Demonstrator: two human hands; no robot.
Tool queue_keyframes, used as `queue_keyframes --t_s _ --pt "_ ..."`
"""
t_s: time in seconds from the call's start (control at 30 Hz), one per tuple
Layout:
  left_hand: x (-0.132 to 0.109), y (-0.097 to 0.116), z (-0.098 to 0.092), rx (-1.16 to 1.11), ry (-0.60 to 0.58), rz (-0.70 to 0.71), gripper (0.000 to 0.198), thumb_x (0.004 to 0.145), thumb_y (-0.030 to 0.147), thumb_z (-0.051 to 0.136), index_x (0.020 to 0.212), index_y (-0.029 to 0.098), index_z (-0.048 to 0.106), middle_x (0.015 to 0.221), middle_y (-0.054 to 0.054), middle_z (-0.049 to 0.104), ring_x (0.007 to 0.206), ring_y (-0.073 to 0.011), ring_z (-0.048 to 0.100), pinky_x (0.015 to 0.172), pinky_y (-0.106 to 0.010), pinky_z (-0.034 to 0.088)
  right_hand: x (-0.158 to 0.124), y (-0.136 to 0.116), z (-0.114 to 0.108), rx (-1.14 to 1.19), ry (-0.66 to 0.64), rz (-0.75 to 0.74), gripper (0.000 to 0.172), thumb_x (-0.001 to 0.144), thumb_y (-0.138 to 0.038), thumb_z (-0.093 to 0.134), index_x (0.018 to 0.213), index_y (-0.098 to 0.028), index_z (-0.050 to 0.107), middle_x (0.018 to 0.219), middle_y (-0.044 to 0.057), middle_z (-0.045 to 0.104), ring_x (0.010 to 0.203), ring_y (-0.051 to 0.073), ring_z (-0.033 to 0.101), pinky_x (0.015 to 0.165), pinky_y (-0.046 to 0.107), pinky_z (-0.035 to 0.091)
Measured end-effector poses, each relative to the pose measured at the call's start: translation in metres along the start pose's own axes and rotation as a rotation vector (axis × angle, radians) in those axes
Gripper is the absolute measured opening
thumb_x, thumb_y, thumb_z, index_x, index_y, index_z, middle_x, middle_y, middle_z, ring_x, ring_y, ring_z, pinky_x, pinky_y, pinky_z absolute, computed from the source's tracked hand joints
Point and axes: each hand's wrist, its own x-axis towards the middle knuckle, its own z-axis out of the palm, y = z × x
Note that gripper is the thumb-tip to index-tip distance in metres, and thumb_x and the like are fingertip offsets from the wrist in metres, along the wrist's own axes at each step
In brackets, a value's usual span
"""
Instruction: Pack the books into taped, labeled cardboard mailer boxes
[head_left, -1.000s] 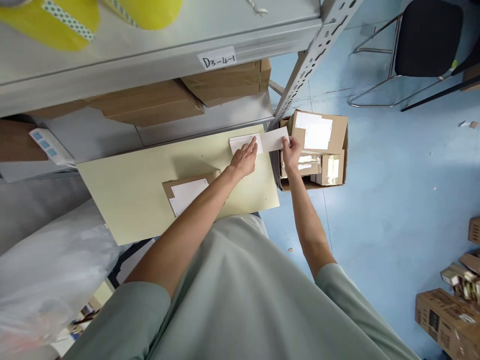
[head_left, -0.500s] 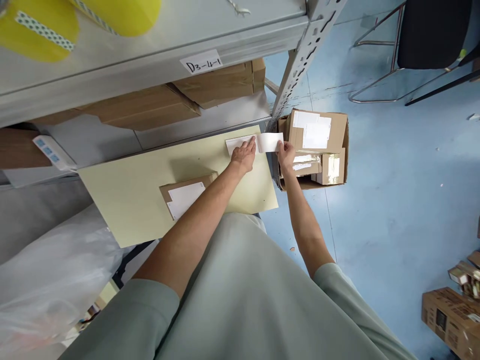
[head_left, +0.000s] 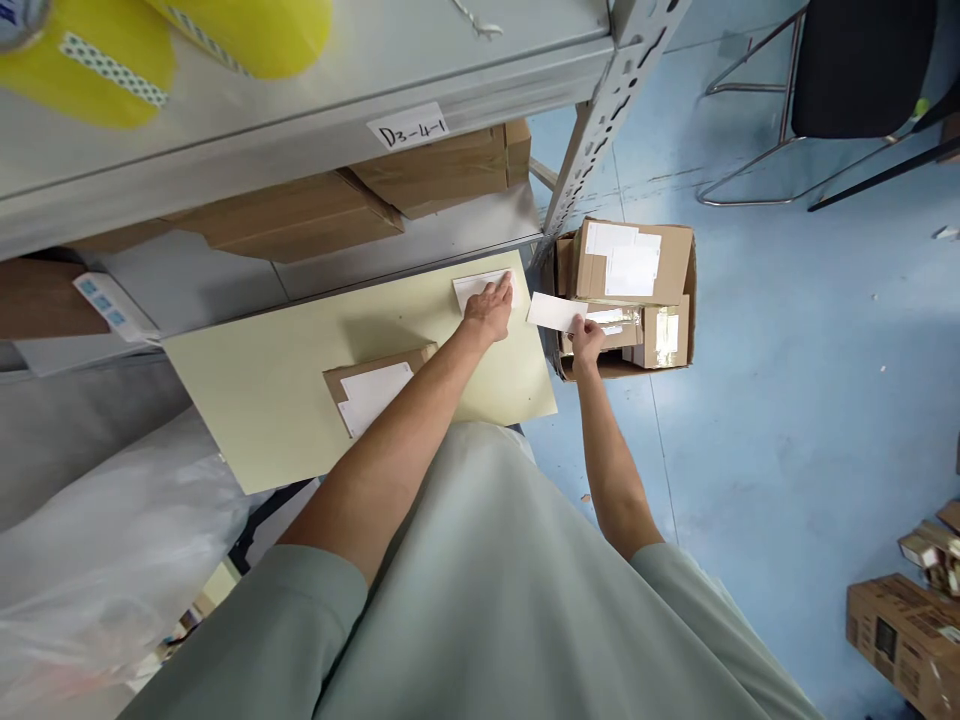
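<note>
My left hand [head_left: 489, 312] lies flat, fingers stretched, on a white paper sheet [head_left: 472, 287] at the far right corner of a pale yellow board [head_left: 300, 380]. My right hand [head_left: 586, 338] pinches a separate white paper slip [head_left: 555, 312] just off the board's right edge, above an open cardboard box [head_left: 679, 340] on the floor. A small brown parcel with a white label [head_left: 371, 392] lies on the board under my left forearm.
A grey metal shelf with a tag reading D3-4-1 [head_left: 409, 130] holds flat brown cartons [head_left: 300, 212] and yellow tape rolls [head_left: 90, 60]. A black chair [head_left: 855, 70] stands far right on the blue floor. More cartons [head_left: 900, 630] sit bottom right; a plastic bag [head_left: 97, 560] lies at left.
My right hand has pulled the white slip away from the sheet under my left hand, moving it right and toward me. My left hand has stayed pressed on the sheet.
</note>
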Motion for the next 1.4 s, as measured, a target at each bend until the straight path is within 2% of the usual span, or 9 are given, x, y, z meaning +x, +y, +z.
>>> queue_keyframes --t_s 0.1,0.2,0.4,0.53,0.73,0.87,1.1,1.3,1.4 --pt "-0.011 -0.005 0.002 -0.106 0.010 0.021 0.101 0.087 0.033 0.085 0.176 0.013 0.043 0.192 -0.019 0.018 0.168 -0.0459 0.040 0.130 -0.054 0.049 -0.020 -0.005 -0.002 0.096 0.084 0.047 0.058 0.095 -0.082 0.062 0.078 -0.028 0.052 0.070 -0.002 0.058 0.075 0.019 0.060 0.073 0.033 0.061" --pt "-0.044 -0.010 0.015 -0.283 0.080 0.014 0.089 0.094 0.031 0.076 0.173 0.006 0.045 0.187 -0.027 0.030 0.170 -0.0410 0.041 0.137 -0.050 0.039 -0.044 -0.017 -0.003 0.172 0.024 -0.022 0.062 0.092 -0.088 0.062 0.081 -0.028 0.053 0.076 0.000 0.060 0.079 0.019 0.061 0.075 0.034 0.061" --pt "-0.151 -0.010 0.042 -0.897 0.306 -0.081 0.059 0.102 0.049 0.071 0.154 0.023 0.064 0.149 -0.019 0.076 0.127 -0.0311 0.079 0.105 -0.045 0.066 -0.101 -0.063 -0.010 0.285 -0.208 -0.118 0.058 0.090 -0.082 0.074 0.082 -0.026 0.060 0.078 -0.001 0.061 0.075 0.017 0.059 0.074 0.033 0.059" --pt "-0.210 -0.008 0.033 -1.149 0.478 -0.125 0.060 0.094 0.067 0.077 0.132 0.020 0.075 0.122 -0.013 0.085 0.109 -0.0286 0.083 0.102 -0.044 0.068 -0.131 -0.096 -0.003 0.249 -0.412 -0.190 0.056 0.092 -0.080 0.077 0.080 -0.027 0.063 0.073 -0.003 0.057 0.069 0.017 0.054 0.066 0.032 0.052" --pt "-0.272 -0.015 0.012 -1.234 0.640 -0.274 0.068 0.081 0.090 0.080 0.091 0.022 0.078 0.091 -0.008 0.085 0.088 -0.0312 0.085 0.084 -0.043 0.071 -0.156 -0.122 0.025 0.268 -0.570 -0.256 0.055 0.092 -0.077 0.080 0.080 -0.025 0.066 0.073 -0.003 0.058 0.068 0.015 0.053 0.066 0.031 0.049" --pt "-0.303 -0.023 0.009 -1.167 0.733 -0.327 0.066 0.084 0.087 0.081 0.079 0.022 0.072 0.077 -0.007 0.081 0.083 -0.0310 0.086 0.079 -0.039 0.068 -0.170 -0.128 0.043 0.254 -0.615 -0.279 0.057 0.089 -0.080 0.081 0.081 -0.025 0.068 0.076 -0.003 0.061 0.072 0.016 0.056 0.072 0.031 0.053" --pt "-0.339 -0.043 0.018 -1.210 0.809 -0.216 0.049 0.086 0.067 0.089 0.096 0.021 0.078 0.099 -0.010 0.086 0.100 -0.0284 0.085 0.097 -0.040 0.066 -0.192 -0.132 0.054 0.264 -0.718 -0.278 0.054 0.083 -0.077 0.091 0.094 -0.026 0.074 0.088 -0.001 0.073 0.085 0.018 0.067 0.086 0.034 0.063" --pt "-0.356 -0.067 0.022 -1.261 0.861 -0.167 0.044 0.086 0.061 0.089 0.103 0.021 0.080 0.112 -0.011 0.085 0.110 -0.0271 0.081 0.099 -0.039 0.064 -0.231 -0.146 0.050 0.247 -0.788 -0.469 0.051 0.093 -0.080 0.081 0.097 -0.029 0.081 0.137 0.008 0.081 0.132 0.031 0.073 0.109 0.049 0.062" --pt "-0.365 -0.079 0.020 -1.354 0.911 -0.146 0.052 0.084 0.064 0.090 0.113 0.021 0.081 0.113 -0.011 0.086 0.110 -0.0278 0.081 0.095 -0.037 0.064 -0.253 -0.151 0.053 0.209 -0.787 -0.467 0.052 0.093 -0.080 0.080 0.096 -0.029 0.085 0.125 0.008 0.085 0.120 0.031 0.079 0.104 0.049 0.065"
